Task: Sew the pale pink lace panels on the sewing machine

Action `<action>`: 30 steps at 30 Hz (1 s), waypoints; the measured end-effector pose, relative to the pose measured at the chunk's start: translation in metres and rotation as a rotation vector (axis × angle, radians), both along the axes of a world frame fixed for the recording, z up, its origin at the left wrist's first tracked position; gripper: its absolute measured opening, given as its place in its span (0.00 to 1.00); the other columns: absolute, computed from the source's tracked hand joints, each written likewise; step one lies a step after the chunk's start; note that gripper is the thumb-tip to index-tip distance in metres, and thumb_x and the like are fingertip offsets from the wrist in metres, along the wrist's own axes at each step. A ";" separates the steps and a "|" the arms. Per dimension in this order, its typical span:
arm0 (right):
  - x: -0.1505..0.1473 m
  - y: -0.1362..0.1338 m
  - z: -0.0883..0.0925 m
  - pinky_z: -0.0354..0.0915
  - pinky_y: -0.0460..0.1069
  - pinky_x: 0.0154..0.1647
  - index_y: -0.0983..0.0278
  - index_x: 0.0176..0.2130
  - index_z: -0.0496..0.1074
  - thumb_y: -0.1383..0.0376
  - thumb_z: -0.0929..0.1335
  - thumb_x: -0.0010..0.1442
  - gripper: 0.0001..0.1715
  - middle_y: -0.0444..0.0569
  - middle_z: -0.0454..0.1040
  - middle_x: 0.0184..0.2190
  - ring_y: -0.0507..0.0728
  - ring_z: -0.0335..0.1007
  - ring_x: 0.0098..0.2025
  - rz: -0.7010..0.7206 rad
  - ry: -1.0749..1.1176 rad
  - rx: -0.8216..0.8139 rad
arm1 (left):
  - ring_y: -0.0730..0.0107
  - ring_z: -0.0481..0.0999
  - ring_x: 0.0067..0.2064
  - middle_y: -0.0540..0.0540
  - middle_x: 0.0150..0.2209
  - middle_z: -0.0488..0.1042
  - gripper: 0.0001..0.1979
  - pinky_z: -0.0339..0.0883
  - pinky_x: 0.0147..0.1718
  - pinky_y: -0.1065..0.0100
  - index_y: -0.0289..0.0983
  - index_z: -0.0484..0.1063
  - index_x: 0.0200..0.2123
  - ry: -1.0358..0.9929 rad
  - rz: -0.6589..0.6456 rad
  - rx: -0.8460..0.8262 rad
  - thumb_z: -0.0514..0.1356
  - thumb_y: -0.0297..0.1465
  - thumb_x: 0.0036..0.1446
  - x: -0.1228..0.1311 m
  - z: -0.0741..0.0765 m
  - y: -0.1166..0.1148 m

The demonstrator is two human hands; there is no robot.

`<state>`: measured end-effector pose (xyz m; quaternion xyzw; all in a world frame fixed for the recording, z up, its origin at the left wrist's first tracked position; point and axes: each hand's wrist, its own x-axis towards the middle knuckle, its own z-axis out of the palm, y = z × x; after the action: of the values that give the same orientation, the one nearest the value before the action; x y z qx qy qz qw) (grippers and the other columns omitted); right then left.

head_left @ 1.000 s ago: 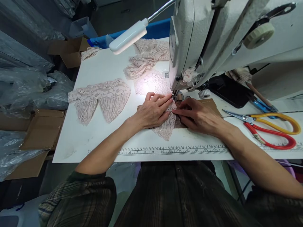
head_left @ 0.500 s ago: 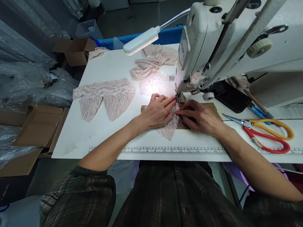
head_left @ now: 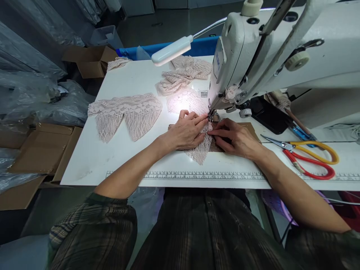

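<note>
A pale pink lace piece point(head_left: 200, 154) lies under the presser foot point(head_left: 210, 114) of a white sewing machine point(head_left: 234, 48). My left hand point(head_left: 186, 132) rests on the lace with its fingers stretched out flat, the tips close to the foot. Just right of the needle area, my right hand point(head_left: 237, 138) pinches the edge of the same lace between thumb and forefinger, its other fingers curled beneath. The lace's pointed end hangs toward me below both hands. Part of it is hidden under my left hand.
Scissors point(head_left: 289, 146) with yellow and red handles lie at right, near a black phone point(head_left: 270, 114). A cut lace piece point(head_left: 126, 112) is spread at left; bunched lace point(head_left: 182, 73) lies behind. A lamp point(head_left: 171, 51) hangs over the table. A printed ruler point(head_left: 194, 175) follows the front edge.
The camera view has shifted slightly. Both hands keep nearly the same place on the lace at the presser foot, with little visible movement.
</note>
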<state>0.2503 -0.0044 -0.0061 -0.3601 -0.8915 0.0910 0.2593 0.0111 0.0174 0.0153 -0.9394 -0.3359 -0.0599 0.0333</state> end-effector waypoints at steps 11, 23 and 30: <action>0.002 -0.001 0.001 0.73 0.53 0.46 0.61 0.51 0.80 0.63 0.66 0.66 0.18 0.56 0.72 0.46 0.58 0.72 0.44 0.023 -0.020 0.018 | 0.54 0.72 0.50 0.36 0.58 0.74 0.19 0.58 0.53 0.51 0.31 0.72 0.53 -0.096 -0.042 0.134 0.47 0.33 0.70 0.004 -0.011 -0.003; 0.000 -0.002 0.002 0.73 0.55 0.45 0.64 0.54 0.76 0.65 0.64 0.67 0.19 0.58 0.71 0.46 0.59 0.71 0.44 0.013 -0.054 0.012 | 0.55 0.73 0.44 0.41 0.57 0.76 0.19 0.61 0.45 0.53 0.35 0.74 0.52 -0.075 -0.092 0.076 0.50 0.38 0.68 -0.002 -0.005 -0.003; -0.005 -0.001 0.000 0.73 0.54 0.45 0.64 0.54 0.75 0.65 0.63 0.68 0.18 0.56 0.70 0.43 0.58 0.70 0.42 -0.044 -0.064 0.061 | 0.52 0.73 0.51 0.36 0.63 0.70 0.23 0.64 0.46 0.54 0.31 0.71 0.57 -0.017 -0.027 0.061 0.48 0.40 0.71 0.001 -0.005 -0.004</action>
<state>0.2454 -0.0057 -0.0064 -0.3744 -0.8935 0.0465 0.2437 0.0123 0.0130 0.0103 -0.9418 -0.3217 -0.0787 0.0581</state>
